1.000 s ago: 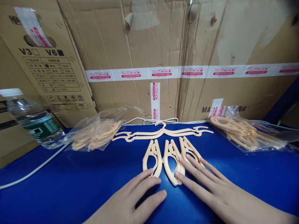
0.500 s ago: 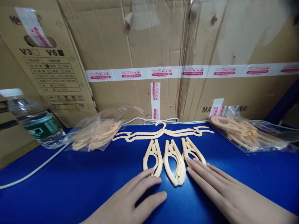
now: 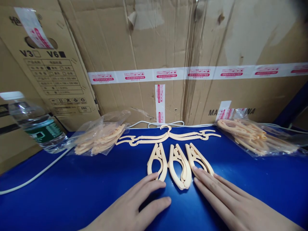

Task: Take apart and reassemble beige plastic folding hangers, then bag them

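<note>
Three folded cream plastic travel hangers lie in a row on the blue table. The fingertips of my left hand [image 3: 138, 199] rest on the lower end of the left folded hanger [image 3: 165, 166], fingers spread and thumb apart. My right hand [image 3: 223, 191] lies with outstretched fingers over the lower part of the right folded hanger [image 3: 201, 156], hiding that end. Between both hands is the middle folded hanger [image 3: 187, 178], untouched. Just behind the row, an unfolded hanger [image 3: 154, 140] lies with its arms stretched out and its hook toward the carton.
A plastic bag of folded hangers [image 3: 103, 138] lies at left, and another bag [image 3: 252, 134] at right. A water bottle [image 3: 40, 128] leans at far left near a white cable [image 3: 40, 172]. Large cardboard cartons [image 3: 139, 102] wall off the table's back.
My right hand has slid slightly toward me. The right folded hanger has shifted a little, its upper end moving left and nearer the middle one. My left hand stays almost still.
</note>
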Motion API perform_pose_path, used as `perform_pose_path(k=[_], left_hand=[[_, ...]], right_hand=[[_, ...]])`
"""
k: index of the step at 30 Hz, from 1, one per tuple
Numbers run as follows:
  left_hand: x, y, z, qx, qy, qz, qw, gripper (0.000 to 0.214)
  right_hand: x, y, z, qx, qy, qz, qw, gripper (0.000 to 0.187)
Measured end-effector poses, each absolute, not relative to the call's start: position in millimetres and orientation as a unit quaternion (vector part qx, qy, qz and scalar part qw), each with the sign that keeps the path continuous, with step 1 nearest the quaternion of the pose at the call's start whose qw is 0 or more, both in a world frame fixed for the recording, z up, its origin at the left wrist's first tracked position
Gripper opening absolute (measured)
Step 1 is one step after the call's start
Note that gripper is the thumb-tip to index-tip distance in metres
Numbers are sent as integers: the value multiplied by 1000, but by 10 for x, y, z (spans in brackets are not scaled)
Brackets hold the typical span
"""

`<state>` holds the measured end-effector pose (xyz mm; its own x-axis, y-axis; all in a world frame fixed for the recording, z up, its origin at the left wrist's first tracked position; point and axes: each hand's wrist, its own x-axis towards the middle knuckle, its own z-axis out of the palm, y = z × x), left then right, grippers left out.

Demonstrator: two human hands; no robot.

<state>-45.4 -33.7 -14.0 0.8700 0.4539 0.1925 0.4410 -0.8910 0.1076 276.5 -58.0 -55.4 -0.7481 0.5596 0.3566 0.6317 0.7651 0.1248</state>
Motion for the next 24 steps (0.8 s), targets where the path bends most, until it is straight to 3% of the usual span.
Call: perform_pose_path(k=[9,15,24], left_hand=[[-473,-352,-141,961,242,136,-8,44],[-475,-380,-179,939,286,192,6,41],[-465,-374,-197,938,290,187,23,47]], right_hand=[[2777,-546,-412,-338,-916,-154,151,96],[2781,-558,-288,-359,-898,-207,151,83],[2765,-565,-263,-379,-899,-146,162,79]])
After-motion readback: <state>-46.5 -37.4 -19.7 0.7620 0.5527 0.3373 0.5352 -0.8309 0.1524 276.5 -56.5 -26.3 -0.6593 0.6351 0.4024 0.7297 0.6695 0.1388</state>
